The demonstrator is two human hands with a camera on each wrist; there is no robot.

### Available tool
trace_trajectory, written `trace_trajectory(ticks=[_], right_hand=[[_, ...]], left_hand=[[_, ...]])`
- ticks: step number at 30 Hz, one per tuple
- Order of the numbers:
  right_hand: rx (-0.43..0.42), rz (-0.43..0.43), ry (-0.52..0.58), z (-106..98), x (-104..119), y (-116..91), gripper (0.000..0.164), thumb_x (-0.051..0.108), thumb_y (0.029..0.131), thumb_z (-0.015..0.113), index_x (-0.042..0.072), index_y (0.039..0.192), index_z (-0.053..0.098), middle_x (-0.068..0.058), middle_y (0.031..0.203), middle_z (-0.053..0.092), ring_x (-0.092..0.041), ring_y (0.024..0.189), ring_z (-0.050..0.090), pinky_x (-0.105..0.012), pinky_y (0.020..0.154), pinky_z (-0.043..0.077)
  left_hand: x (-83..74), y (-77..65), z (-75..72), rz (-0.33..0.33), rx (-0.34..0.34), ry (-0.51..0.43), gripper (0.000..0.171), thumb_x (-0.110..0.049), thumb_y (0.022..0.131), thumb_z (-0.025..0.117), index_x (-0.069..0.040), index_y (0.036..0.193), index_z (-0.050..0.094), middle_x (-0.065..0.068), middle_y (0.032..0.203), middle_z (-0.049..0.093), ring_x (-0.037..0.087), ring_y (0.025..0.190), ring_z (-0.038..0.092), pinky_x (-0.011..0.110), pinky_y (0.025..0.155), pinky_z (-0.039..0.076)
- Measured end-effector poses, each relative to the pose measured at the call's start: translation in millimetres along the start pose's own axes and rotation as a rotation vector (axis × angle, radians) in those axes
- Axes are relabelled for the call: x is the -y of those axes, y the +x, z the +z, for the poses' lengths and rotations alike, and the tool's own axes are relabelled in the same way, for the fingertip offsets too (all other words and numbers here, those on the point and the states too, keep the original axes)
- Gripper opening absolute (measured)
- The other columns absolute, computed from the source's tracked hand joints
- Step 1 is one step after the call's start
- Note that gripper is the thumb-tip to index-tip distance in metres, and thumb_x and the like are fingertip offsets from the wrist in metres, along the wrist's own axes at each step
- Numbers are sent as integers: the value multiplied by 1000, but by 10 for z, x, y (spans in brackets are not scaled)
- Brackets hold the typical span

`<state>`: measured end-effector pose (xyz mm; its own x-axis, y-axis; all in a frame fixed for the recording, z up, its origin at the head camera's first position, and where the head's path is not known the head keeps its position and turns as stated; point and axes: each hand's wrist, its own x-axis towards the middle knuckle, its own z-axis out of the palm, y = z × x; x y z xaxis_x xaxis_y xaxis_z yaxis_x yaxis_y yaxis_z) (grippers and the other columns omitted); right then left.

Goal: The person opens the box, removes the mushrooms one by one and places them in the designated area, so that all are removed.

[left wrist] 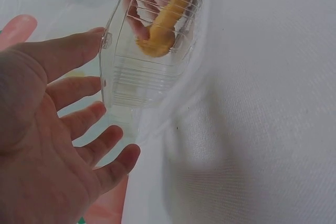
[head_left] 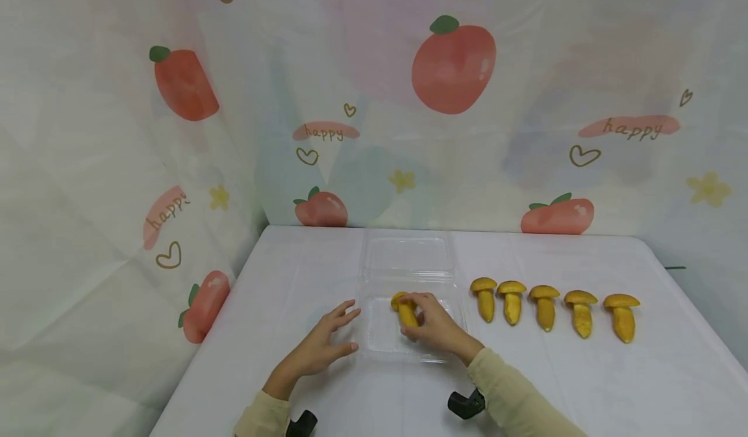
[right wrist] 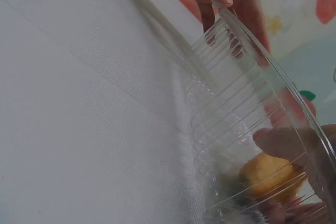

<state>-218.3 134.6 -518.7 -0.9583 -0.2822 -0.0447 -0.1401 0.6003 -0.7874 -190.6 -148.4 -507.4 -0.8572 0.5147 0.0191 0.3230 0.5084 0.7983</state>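
Note:
A clear plastic clamshell box [head_left: 380,339] lies on the white table with its lid [head_left: 407,255] folded back. Inside its base, my right hand [head_left: 432,323] pinches a yellow mushroom [head_left: 407,313] between thumb and fingers, the cap pointing away from me. Through the ribbed wall the same mushroom [left wrist: 164,24] shows in the left wrist view, and its rounded end [right wrist: 270,177] in the right wrist view. My left hand [head_left: 320,346] is at the box's left side, fingers spread and holding nothing, the fingertips [left wrist: 94,31] right at the rim.
Several yellow mushrooms [head_left: 545,307] lie in a row right of the box, caps away from me. A fruit-printed cloth [head_left: 374,99] hangs behind the table and along its left side. Black wrist devices [head_left: 466,403] sit below both hands.

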Motion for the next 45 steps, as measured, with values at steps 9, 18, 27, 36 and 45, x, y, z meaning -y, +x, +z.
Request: trace_trajectory(ticks=[9, 18, 27, 36, 45], right_hand=[[-35, -2, -74, -25, 39, -15, 42, 2, 82, 77, 13, 120, 63, -12, 124, 58, -16, 90, 53, -29, 79, 48], [12, -104, 38, -175, 65, -108, 59, -6, 92, 57, 12, 145, 41, -33, 144, 50, -37, 101, 70, -47, 85, 60], [33, -179, 101, -297, 108, -178, 58, -10, 96, 44, 6, 153, 43, -22, 156, 45, -31, 116, 54, -24, 81, 51], [8, -221, 186, -418, 101, -285, 55, -3, 98, 56, 7, 150, 43, -25, 148, 47, -27, 101, 62, -20, 77, 53], [-12, -238, 226, -588, 46, -409, 59, 1, 99, 58, 5, 154, 36, -32, 153, 39, -13, 79, 64, -20, 65, 50]], left_hand=[[-13, 13, -15, 0, 0, -7, 65, -18, 95, 70, -3, 152, 44, 17, 167, 27, 49, 150, 28, 72, 115, 26], [-28, 0, -5, 9, 6, -13, 66, -19, 94, 70, -1, 152, 43, 18, 166, 27, 50, 150, 27, 72, 116, 25], [-31, -4, 3, 6, 2, -18, 66, -18, 94, 70, 0, 151, 43, 19, 166, 27, 49, 150, 26, 71, 116, 25], [-42, -17, 11, 1, 6, -4, 66, -18, 94, 70, -1, 152, 43, 20, 166, 26, 50, 150, 26, 71, 116, 25], [-64, -20, -10, 17, 9, 23, 65, -19, 94, 70, 0, 151, 44, 21, 165, 27, 52, 149, 27, 71, 115, 27]])
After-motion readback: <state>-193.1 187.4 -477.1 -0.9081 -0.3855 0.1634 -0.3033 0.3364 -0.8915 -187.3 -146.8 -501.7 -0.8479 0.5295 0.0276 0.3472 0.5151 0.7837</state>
